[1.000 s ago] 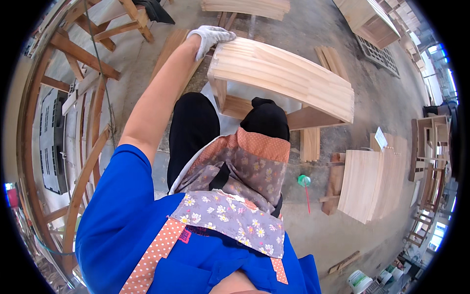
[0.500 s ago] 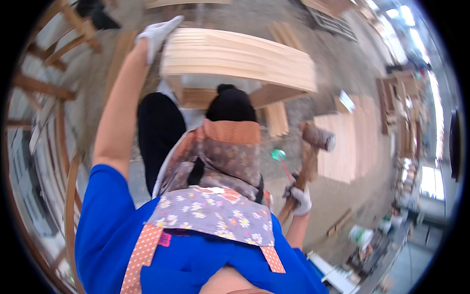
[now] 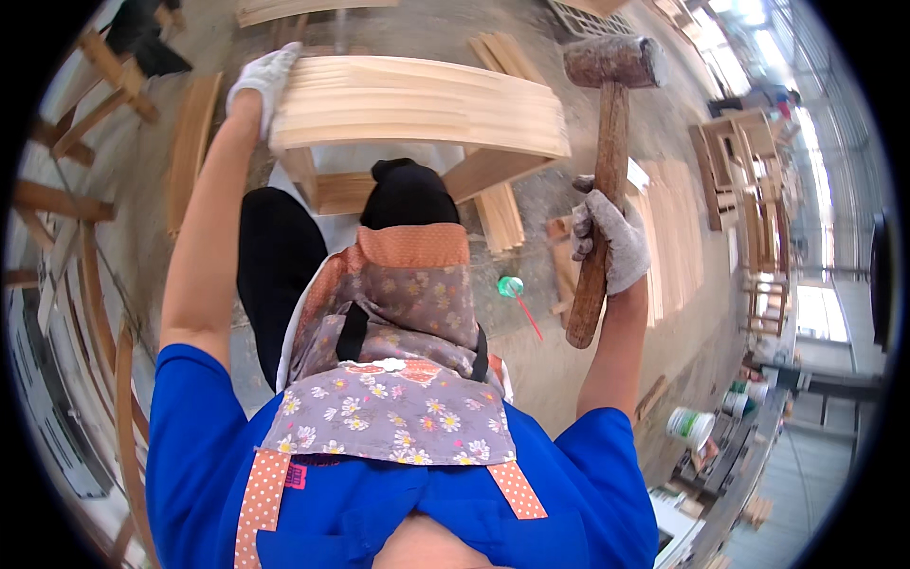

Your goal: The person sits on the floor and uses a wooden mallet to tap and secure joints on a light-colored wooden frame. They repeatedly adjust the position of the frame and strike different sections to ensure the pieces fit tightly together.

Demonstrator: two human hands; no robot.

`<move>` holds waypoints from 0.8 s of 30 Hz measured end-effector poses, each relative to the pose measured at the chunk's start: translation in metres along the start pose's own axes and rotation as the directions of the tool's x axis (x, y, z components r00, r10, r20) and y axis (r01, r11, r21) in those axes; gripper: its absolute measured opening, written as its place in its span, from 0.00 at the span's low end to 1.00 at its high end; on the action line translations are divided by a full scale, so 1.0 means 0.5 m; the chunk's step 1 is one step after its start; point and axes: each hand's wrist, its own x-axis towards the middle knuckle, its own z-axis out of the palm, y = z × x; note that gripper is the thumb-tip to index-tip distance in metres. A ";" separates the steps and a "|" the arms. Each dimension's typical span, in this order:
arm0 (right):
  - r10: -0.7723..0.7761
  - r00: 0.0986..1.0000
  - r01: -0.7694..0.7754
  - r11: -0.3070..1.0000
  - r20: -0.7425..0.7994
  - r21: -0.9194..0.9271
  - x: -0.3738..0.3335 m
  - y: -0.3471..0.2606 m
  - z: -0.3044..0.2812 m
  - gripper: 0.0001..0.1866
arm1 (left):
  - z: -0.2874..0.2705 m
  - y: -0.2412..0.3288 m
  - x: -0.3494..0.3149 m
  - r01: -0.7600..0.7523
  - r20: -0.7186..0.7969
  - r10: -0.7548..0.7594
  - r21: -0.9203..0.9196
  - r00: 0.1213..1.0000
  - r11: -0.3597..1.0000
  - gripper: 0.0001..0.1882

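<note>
A wooden mallet (image 3: 611, 133) with a thick, worn round head is raised on the right. My right hand (image 3: 616, 239), in a whitish glove, is closed around its handle, with the head up and away from me. In front of me stands a pale wooden box frame (image 3: 417, 104), its layered long side uppermost and its inside partly visible below. My left hand (image 3: 263, 83), also gloved, grips the frame's left end at the far corner; some of its fingers are hidden behind the wood. The mallet head is apart from the frame, to its right.
Stacked boards (image 3: 675, 237) lie on the floor at the right, and more strips (image 3: 500, 216) lie beside the frame. A green container (image 3: 510, 286) with a red thin tube sits nearby. Wooden frames (image 3: 118, 85) stand at the left, a white bucket (image 3: 690, 427) at the lower right.
My right hand has lifted the mallet from low at my side to a raised position farther forward. My left hand has stayed at the frame's left end. The whole view has shifted slightly.
</note>
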 end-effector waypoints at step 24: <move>0.184 0.898 -0.059 0.950 0.400 -0.306 0.069 -0.068 0.391 0.15 | 0.068 -0.009 -0.070 -0.110 0.084 0.095 0.190 0.992 0.976 0.43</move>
